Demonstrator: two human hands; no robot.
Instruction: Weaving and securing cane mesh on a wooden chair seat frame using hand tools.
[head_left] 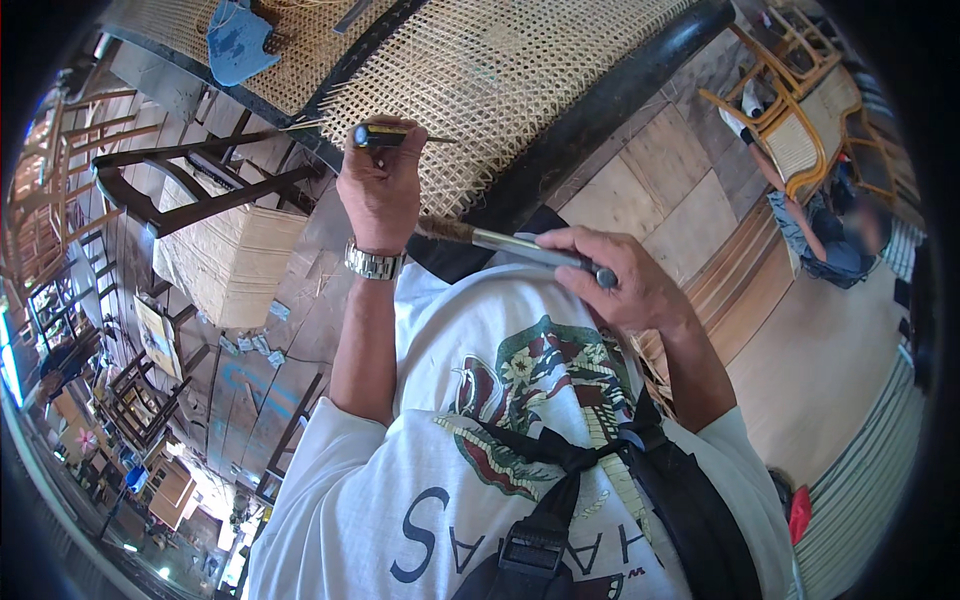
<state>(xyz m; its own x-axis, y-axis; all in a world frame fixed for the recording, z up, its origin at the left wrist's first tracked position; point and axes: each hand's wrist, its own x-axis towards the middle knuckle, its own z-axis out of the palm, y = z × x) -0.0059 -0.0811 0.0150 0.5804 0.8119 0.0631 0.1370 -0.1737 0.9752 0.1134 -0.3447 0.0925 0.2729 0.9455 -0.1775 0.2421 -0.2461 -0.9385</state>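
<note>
My left hand (380, 195) is closed round the short, dark handle of a screwdriver-like tool (385, 133); its thin metal shaft points right over the woven cane webbing (470, 90). A dark frame (640, 75) borders the webbing. At the webbing's near edge, loose cane strands stick out beside my left hand. My right hand (625, 275) grips the dark end of a metal-shafted tool (520, 246), which lies slantwise before my shirt. That tool's far end is brown and rough, close to my left wrist; its exact kind is unclear.
A blue flat piece (238, 42) rests on the cane at upper left, near a metal strip (351, 14). To the left are a cardboard box (235, 255) and dark wooden frames (150, 195). On the right, another person (840, 240) sits beside a wooden cane chair (800, 140).
</note>
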